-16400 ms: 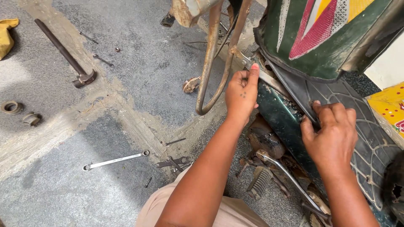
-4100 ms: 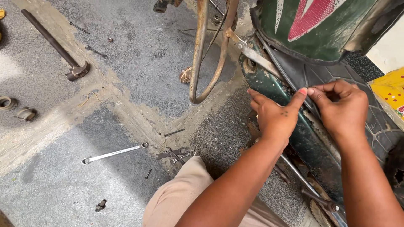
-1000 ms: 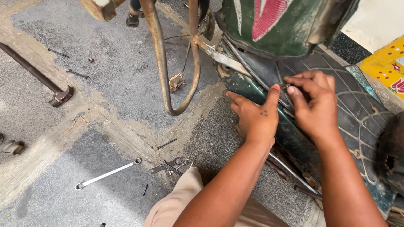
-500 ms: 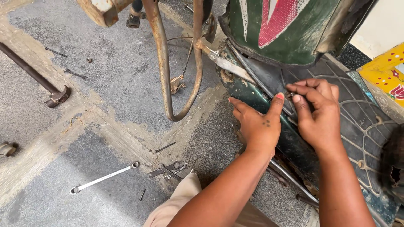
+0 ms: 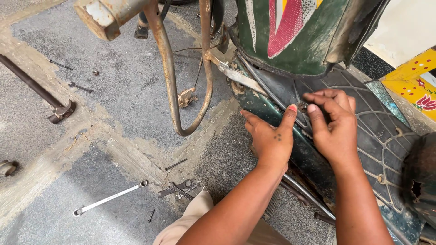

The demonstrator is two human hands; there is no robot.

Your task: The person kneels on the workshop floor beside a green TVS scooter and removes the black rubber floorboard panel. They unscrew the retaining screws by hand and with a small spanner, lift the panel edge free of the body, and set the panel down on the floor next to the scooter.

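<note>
My left hand (image 5: 271, 136) rests flat on the dark green side edge (image 5: 261, 106) of a scooter's footboard, fingers spread, thumb raised toward my right hand. The fingertips of my right hand (image 5: 334, 124) pinch a small round metal fastener (image 5: 303, 107) at the edge of the black ribbed floor mat (image 5: 379, 136). Above both hands rises the green body panel (image 5: 295, 36) with its red and yellow pattern. A rusty bent stand tube (image 5: 170, 86) hangs down to the left of my left hand.
On the concrete floor lie a silver ring spanner (image 5: 109, 198), dark pliers (image 5: 184, 188), a loose screw (image 5: 151, 215), a nail (image 5: 175, 164) and a long iron bar (image 5: 36, 90). A yellow painted object (image 5: 415, 81) sits at far right. My knee (image 5: 190, 222) shows at the bottom.
The view has shifted slightly; both hands stay at the footboard edge. My right fingers have closed tighter around the small fastener, and my left thumb has lifted toward it.
</note>
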